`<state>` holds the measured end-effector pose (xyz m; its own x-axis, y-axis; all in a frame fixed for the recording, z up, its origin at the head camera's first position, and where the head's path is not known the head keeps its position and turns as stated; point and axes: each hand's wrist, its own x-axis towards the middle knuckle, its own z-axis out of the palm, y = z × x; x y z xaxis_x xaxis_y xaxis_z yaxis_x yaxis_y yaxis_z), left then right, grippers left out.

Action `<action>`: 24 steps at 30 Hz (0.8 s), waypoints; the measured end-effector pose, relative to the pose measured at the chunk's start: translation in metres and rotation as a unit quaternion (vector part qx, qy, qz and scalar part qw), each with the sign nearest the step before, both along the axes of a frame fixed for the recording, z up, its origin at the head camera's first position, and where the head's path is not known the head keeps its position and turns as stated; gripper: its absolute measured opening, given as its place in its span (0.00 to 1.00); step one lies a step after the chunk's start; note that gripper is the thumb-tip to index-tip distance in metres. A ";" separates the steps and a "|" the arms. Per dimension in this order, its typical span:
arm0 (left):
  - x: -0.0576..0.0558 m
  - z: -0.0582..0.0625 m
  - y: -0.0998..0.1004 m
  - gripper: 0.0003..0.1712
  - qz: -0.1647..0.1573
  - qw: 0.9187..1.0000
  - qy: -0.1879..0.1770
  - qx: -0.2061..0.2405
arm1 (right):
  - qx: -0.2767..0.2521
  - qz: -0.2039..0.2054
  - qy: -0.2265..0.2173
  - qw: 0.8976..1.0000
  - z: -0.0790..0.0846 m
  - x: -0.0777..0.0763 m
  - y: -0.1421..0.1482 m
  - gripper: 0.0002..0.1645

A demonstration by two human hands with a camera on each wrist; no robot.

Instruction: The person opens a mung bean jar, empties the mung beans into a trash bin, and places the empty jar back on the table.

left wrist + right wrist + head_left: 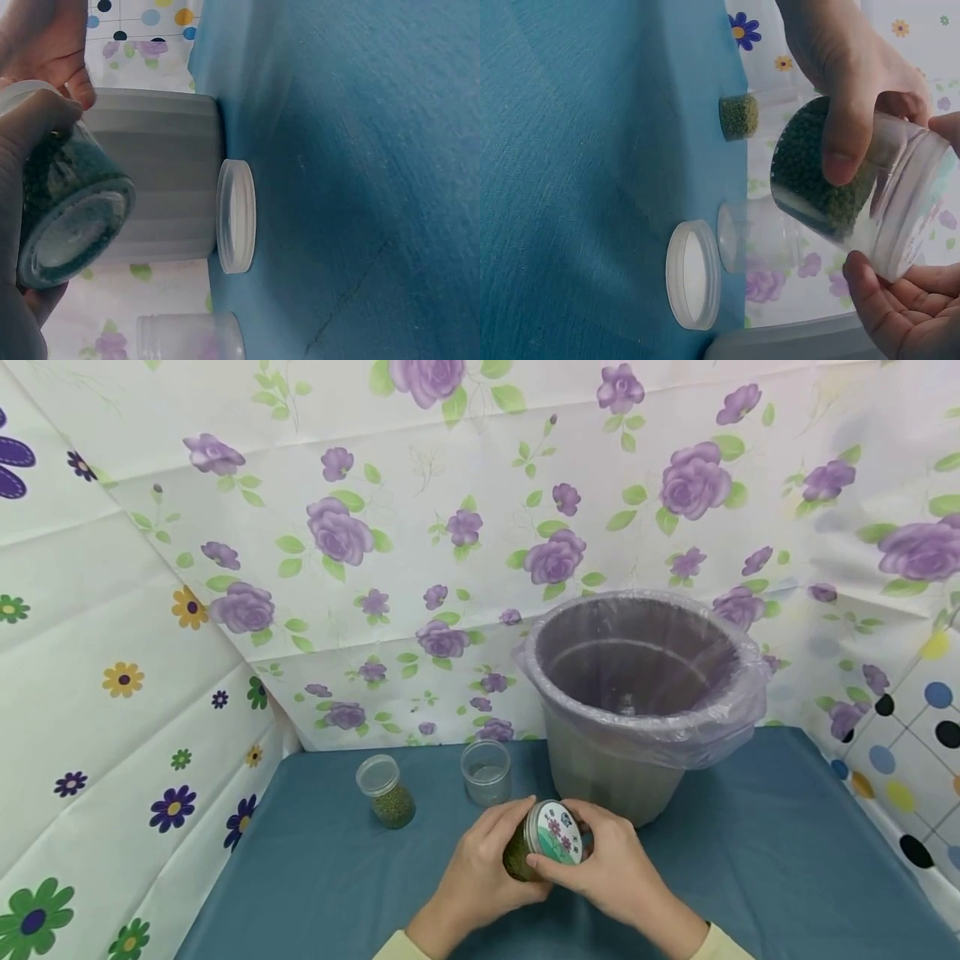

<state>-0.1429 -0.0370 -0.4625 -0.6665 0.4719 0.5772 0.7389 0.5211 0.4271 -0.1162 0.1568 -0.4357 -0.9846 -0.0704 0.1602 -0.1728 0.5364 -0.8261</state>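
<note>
My left hand point(477, 870) grips the body of a transparent jar point(817, 169), which is tilted and part-filled with small green beans. My right hand point(617, 867) holds the rim of the jar's lid point(561, 833), a round lid with a flower picture on its top. The lid sits on the jar's mouth, and both hands are raised above the table. In the right wrist view, the left thumb lies along the jar's side. A loose whitish lid point(237, 216) lies on the table below, hidden in the head view.
A grey bin point(611, 764) lined with a purple plastic bag point(720, 727) stands behind my right hand. Left of it is a transparent jar point(487, 781) without visible contents. Farther left, another jar point(393, 806) holds green beans. Blue cloth point(315, 868) covers the table.
</note>
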 end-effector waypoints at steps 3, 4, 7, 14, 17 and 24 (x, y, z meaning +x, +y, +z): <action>0.003 -0.001 0.000 0.49 0.006 1.000 -0.020 0.004 | 0.006 -0.009 0.017 1.000 0.001 0.001 0.000 0.39; 0.003 -0.001 0.000 0.49 0.008 1.000 -0.023 0.004 | 0.008 -0.010 0.021 1.000 0.001 0.001 0.000 0.40; 0.003 -0.001 0.000 0.49 0.016 0.999 -0.029 0.000 | 0.019 -0.009 0.029 0.999 0.001 0.000 0.000 0.42; 0.000 0.002 0.000 0.43 0.002 0.999 -0.049 0.003 | 0.015 0.007 0.038 0.999 0.001 0.000 0.001 0.45; -0.001 0.005 -0.001 0.42 -0.010 0.999 -0.051 0.008 | 0.016 0.015 0.062 0.998 0.001 -0.001 0.002 0.42; -0.001 0.013 -0.002 0.41 -0.022 0.998 -0.061 0.001 | 0.019 0.022 0.101 0.994 0.000 0.001 0.004 0.36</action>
<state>-0.1439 -0.0389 -0.4495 -0.7108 0.5013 0.4933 0.7031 0.4891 0.5161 -0.1147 0.1606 -0.4361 -0.9280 -0.1235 0.3515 -0.3583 0.5546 -0.7510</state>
